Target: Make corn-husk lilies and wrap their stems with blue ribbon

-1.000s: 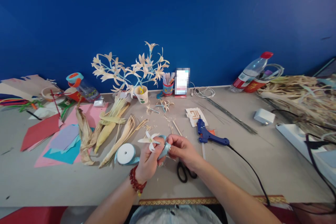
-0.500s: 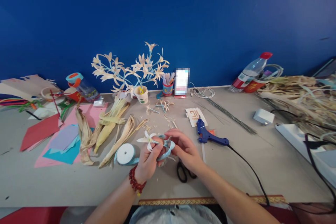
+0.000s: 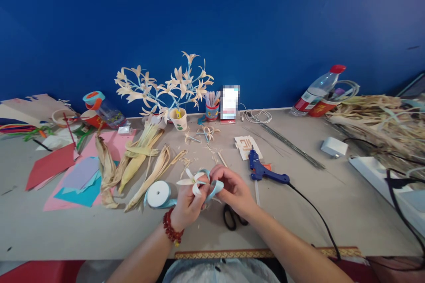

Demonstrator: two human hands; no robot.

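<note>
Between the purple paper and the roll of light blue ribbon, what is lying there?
In the head view, dried husks lie between the purple paper and the roll of light blue ribbon, with some teal paper showing too.

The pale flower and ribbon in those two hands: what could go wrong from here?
The thin, spread petals of the pale flower might crease, since the left hand grips right beside them. The light blue ribbon curves in an open loop by the right hand, so it could slip or twist. The black-handled scissors lie partly hidden near the right wrist, which might bump them.
</note>
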